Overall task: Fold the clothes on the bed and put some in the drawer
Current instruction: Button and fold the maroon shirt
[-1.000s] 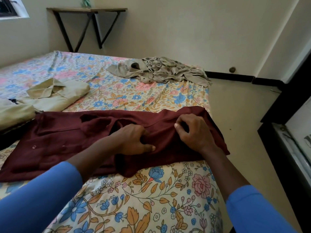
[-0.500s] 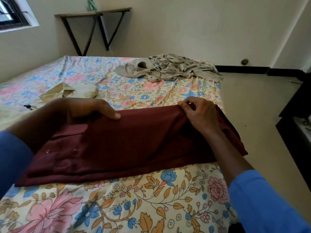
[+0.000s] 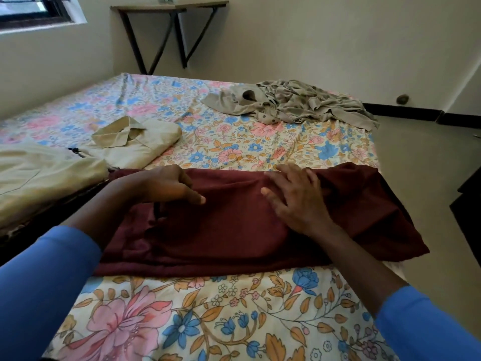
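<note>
Bed (image 3: 234, 316) with a floral sheet fills the view. Bare floor (image 3: 429, 178) runs along its right edge, bracket shelf (image 3: 169, 6) on the far wall. Maroon garment (image 3: 234, 235) lies folded in a band across the near end and reaches the right edge. Grey crumpled garment (image 3: 299, 102) at far right corner, folded beige shirt (image 3: 135, 144) toward left edge. Right hand (image 3: 294, 201) flat on the maroon, fingers spread. Left hand (image 3: 166, 186) also on it, fingers bent, one digit out; can't tell if it grips.
</note>
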The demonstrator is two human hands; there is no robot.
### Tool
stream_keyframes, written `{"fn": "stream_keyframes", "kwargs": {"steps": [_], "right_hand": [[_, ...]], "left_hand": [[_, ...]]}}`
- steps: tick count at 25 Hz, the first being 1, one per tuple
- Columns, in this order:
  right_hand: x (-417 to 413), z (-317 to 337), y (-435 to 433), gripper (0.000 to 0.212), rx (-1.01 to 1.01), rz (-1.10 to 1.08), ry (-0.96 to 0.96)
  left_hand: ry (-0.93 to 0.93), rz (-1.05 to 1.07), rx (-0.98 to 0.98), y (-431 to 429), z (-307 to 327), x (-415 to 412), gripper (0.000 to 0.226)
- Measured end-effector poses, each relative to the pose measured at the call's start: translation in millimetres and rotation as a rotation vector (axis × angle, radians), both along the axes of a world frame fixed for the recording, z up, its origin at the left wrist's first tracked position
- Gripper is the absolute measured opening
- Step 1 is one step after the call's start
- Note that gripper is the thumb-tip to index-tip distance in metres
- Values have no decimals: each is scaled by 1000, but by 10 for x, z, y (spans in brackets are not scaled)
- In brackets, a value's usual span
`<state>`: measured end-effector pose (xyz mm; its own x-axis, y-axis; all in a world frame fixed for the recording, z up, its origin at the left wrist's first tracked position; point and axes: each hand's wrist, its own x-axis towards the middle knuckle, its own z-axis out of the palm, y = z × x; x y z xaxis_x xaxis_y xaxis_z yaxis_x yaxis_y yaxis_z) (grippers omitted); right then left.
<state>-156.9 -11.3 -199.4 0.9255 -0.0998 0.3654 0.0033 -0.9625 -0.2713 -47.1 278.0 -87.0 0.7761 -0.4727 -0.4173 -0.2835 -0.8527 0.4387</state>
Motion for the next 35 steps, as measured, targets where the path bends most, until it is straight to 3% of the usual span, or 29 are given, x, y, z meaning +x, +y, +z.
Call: {"fn": "stream_keyframes", "kwargs": {"steps": [2, 4, 6, 8, 9, 11, 13, 16, 18, 22, 25, 27, 31, 33, 35], "right_hand": [[36, -146, 74, 84, -21, -51, 269], [68, -218, 27, 95, -64, -102, 356], [91, -213, 33, 106, -98, -123, 353], [96, -225, 65, 116, -131, -130, 329], [92, -234, 65, 118, -136, -134, 327], [82, -222, 74, 117, -127, -123, 326], [86, -180, 113, 112, -143, -116, 316], [44, -93, 93, 93, -256, -223, 221], [-36, -32, -141, 85, -254, -374, 222], [-252, 0, -770, 79, -45, -575, 411], [-283, -52, -1023, 56, 68, -540, 189], [-244, -26, -1064, 39, -4, -556, -1], [-231, 61, -1146, 30, -243, -688, -48], [-255, 91, -1007, 34, -216, -587, -152], [-226, 120, -557, 43, -125, -268, -232]], "left_hand": [[86, -65, 192, 112, 96, -31, 18], [61, -116, 280, 251, 169, -34, 17], [126, 2, -1, 450, 233, -1, 24], [226, 176, -317, 667, 293, 57, 59], [206, 197, -354, 761, 300, 100, 73], [-9, 153, -213, 885, 279, 174, 65], [-334, 124, 105, 1027, 178, 278, 53], [-696, 74, 547, 1102, -97, 279, 60], [-799, 3, 502, 868, -340, 242, 67], [-599, -249, 119, 61, -653, 4, 82], [-474, -348, 40, -284, -898, -251, 87], [-454, -373, 16, -370, -1054, -367, 96], [-510, -423, 75, -412, -1247, -546, 101], [-502, -395, 73, -492, -1223, -574, 98], [-500, -310, 18, -607, -1173, -614, 93]]}}
